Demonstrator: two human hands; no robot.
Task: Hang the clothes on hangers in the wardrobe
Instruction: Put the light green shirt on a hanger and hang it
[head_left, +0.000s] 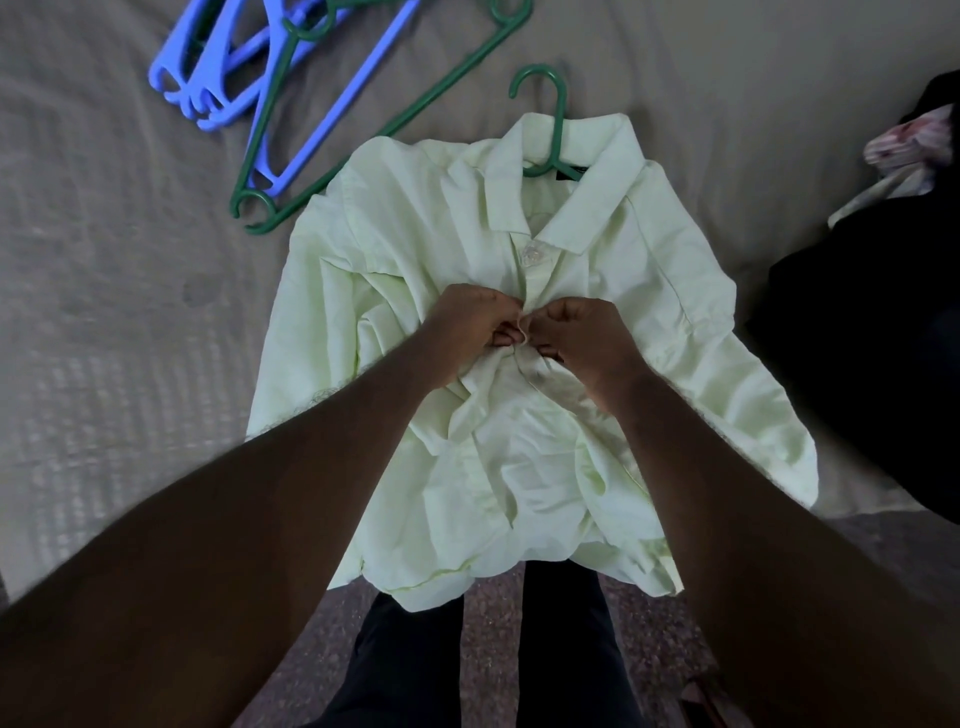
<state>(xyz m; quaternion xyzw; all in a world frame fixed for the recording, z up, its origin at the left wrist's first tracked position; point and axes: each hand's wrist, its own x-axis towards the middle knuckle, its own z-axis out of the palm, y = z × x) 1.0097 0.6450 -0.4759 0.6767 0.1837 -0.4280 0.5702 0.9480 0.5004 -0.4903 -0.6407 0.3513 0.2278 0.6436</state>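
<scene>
A pale green collared shirt (623, 322) lies front up on the bed, its hem hanging over the bed's edge. A green hanger (555, 124) sits inside its collar, the hook sticking out above. The top button is fastened. My left hand (467, 327) pinches the left edge of the shirt's front opening just below that button. My right hand (582, 332) pinches the opposite edge, and the fingertips of both hands almost meet at the placket.
Several blue hangers (218, 78) and another green hanger (363, 135) lie on the grey bedspread (114, 291) at the upper left. A dark pile of clothes (872, 338) with a patterned garment (909, 145) lies at the right. My legs stand on carpet below.
</scene>
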